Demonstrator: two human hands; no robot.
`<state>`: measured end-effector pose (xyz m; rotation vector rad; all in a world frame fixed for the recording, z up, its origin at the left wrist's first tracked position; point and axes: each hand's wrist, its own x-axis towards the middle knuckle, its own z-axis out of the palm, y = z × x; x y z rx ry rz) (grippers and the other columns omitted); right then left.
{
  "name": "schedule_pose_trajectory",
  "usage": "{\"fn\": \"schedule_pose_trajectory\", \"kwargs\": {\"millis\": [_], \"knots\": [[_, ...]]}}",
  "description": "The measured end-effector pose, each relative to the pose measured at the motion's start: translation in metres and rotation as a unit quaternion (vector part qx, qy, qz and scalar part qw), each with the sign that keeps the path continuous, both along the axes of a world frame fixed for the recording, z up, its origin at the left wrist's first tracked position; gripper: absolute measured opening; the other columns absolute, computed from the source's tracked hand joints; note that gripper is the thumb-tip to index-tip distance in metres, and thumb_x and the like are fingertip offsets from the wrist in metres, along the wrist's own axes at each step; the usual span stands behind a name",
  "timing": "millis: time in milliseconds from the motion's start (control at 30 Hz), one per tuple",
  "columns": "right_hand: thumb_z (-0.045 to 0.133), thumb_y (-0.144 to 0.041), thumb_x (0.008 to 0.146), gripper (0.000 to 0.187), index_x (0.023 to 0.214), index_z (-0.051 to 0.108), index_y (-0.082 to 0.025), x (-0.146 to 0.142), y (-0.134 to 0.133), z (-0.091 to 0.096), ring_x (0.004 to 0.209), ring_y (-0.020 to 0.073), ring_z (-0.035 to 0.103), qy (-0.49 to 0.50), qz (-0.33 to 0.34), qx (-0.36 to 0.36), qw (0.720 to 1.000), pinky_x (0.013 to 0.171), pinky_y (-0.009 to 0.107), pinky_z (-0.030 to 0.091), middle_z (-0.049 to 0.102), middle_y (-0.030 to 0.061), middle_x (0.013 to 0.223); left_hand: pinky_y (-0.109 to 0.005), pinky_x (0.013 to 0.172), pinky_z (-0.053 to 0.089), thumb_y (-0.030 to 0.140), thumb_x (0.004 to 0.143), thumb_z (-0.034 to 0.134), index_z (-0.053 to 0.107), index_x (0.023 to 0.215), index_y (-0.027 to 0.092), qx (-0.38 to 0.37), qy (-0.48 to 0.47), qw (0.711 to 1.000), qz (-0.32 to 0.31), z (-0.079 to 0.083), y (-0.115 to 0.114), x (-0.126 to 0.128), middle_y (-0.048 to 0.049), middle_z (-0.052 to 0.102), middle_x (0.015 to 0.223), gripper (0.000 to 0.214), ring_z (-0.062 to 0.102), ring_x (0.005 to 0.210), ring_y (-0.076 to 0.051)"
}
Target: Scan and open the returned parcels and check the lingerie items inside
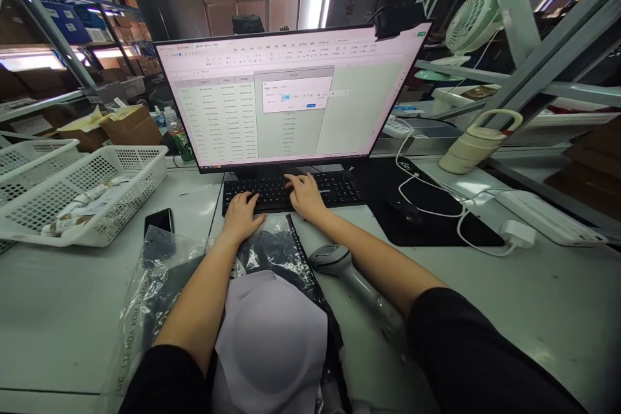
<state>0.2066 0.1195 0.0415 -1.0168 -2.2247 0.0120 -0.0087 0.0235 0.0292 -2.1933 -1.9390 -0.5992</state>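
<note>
Both of my hands rest on a black keyboard (339, 189) below a wide monitor (291, 94) that shows a spreadsheet with a dialog box. My left hand (242, 213) lies on the keyboard's left part, fingers spread on the keys. Further right, my right hand (305, 194) touches the middle keys with fingers apart. Neither hand holds anything. Under my forearms lie a white garment piece (272, 343) and clear plastic bags (155, 284) with dark clothing. A grey barcode scanner (339, 265) lies beside my right forearm.
White mesh baskets (130, 168) stand at the left, a black phone (159, 220) beside them. A black mouse pad (427, 220) with a white cable and charger (517, 233) lies at the right. A cream bottle (478, 145), a fan (473, 19) and metal shelving stand beyond.
</note>
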Motion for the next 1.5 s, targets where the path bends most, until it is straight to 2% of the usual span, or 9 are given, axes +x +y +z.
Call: {"fn": "schedule_pose_trajectory", "kwargs": {"millis": [233, 467, 700, 900, 1000, 1167, 1233, 1333, 1500], "knots": [[0.045, -0.010, 0.086, 0.055, 0.139, 0.058, -0.015, -0.005, -0.004, 0.002, 0.120, 0.0312, 0.052, -0.030, 0.023, 0.004, 0.999, 0.121, 0.057, 0.026, 0.073, 0.0108, 0.110, -0.048, 0.116, 0.038, 0.043, 0.091, 0.061, 0.054, 0.144, 0.013, 0.000, 0.002, 1.000, -0.004, 0.000, 0.000, -0.001, -0.0167, 0.054, 0.141, 0.061, 0.046, 0.132, -0.035], [0.049, -0.014, 0.091, 0.036, 0.120, 0.070, -0.019, -0.002, -0.008, 0.004, 0.124, 0.0304, 0.050, -0.075, 0.039, 0.059, 0.995, 0.119, 0.055, 0.030, 0.068, 0.0099, 0.124, -0.048, 0.114, 0.040, 0.043, 0.090, 0.062, 0.055, 0.142, 0.016, 0.010, 0.001, 1.000, 0.002, -0.002, 0.001, -0.001, -0.0157, 0.055, 0.139, 0.059, 0.047, 0.132, -0.034], [0.050, -0.012, 0.090, 0.038, 0.121, 0.072, -0.019, 0.004, -0.008, -0.002, 0.125, 0.0311, 0.050, -0.084, 0.042, 0.051, 0.994, 0.119, 0.057, 0.030, 0.068, 0.0092, 0.125, -0.047, 0.111, 0.043, 0.041, 0.090, 0.062, 0.057, 0.141, 0.016, 0.011, -0.001, 1.000, 0.004, 0.000, 0.001, -0.001, -0.0154, 0.057, 0.136, 0.057, 0.049, 0.127, -0.034], [0.054, -0.010, 0.087, 0.036, 0.109, 0.078, -0.025, 0.009, -0.011, -0.005, 0.129, 0.0308, 0.048, -0.113, 0.110, 0.069, 0.985, 0.119, 0.060, 0.029, 0.067, 0.0077, 0.126, -0.045, 0.112, 0.043, 0.040, 0.088, 0.065, 0.058, 0.140, 0.017, 0.012, 0.000, 1.000, 0.007, -0.001, 0.001, -0.002, -0.0140, 0.057, 0.136, 0.057, 0.049, 0.127, -0.033], [0.055, -0.009, 0.086, 0.037, 0.110, 0.078, -0.024, 0.010, -0.013, -0.006, 0.130, 0.0314, 0.048, -0.133, 0.133, 0.069, 0.980, 0.118, 0.061, 0.029, 0.066, 0.0090, 0.128, -0.044, 0.112, 0.042, 0.040, 0.088, 0.066, 0.057, 0.141, 0.019, 0.013, -0.001, 1.000, 0.010, -0.001, 0.001, -0.002, -0.0133, 0.057, 0.135, 0.058, 0.049, 0.127, -0.033], [0.054, -0.008, 0.086, 0.044, 0.123, 0.073, -0.021, 0.006, -0.014, -0.004, 0.133, 0.0323, 0.046, -0.142, 0.122, 0.061, 0.980, 0.119, 0.060, 0.029, 0.063, 0.0108, 0.134, -0.045, 0.110, 0.042, 0.042, 0.087, 0.067, 0.042, 0.152, 0.015, 0.029, -0.006, 0.999, 0.030, 0.003, -0.002, 0.000, -0.0154, 0.058, 0.131, 0.074, 0.049, 0.125, -0.033], [0.054, -0.009, 0.087, 0.046, 0.128, 0.071, -0.021, 0.003, -0.015, -0.002, 0.137, 0.0336, 0.043, -0.156, 0.126, 0.054, 0.978, 0.119, 0.061, 0.028, 0.059, 0.0120, 0.140, -0.045, 0.109, 0.042, 0.043, 0.088, 0.066, 0.051, 0.146, 0.015, 0.025, -0.003, 0.999, 0.034, 0.005, -0.003, 0.001, -0.0148, 0.059, 0.131, 0.066, 0.049, 0.125, -0.033], [0.054, -0.012, 0.089, 0.040, 0.123, 0.072, -0.020, -0.002, -0.015, 0.001, 0.140, 0.0350, 0.040, -0.168, 0.133, 0.042, 0.976, 0.118, 0.063, 0.028, 0.056, 0.0134, 0.145, -0.044, 0.109, 0.041, 0.045, 0.089, 0.065, 0.062, 0.134, 0.018, 0.020, 0.005, 0.999, 0.035, 0.007, -0.004, 0.002, -0.0128, 0.061, 0.132, 0.053, 0.050, 0.125, -0.033], [0.049, -0.010, 0.088, 0.035, 0.116, 0.068, -0.016, -0.006, -0.011, 0.002, 0.131, 0.0294, 0.049, -0.105, 0.105, 0.036, 0.988, 0.120, 0.055, 0.029, 0.066, 0.0118, 0.128, -0.050, 0.113, 0.035, 0.048, 0.091, 0.060, 0.050, 0.147, 0.020, 0.010, 0.012, 0.999, 0.046, 0.009, -0.005, 0.004, -0.0120, 0.057, 0.145, 0.063, 0.042, 0.137, -0.034]]}}
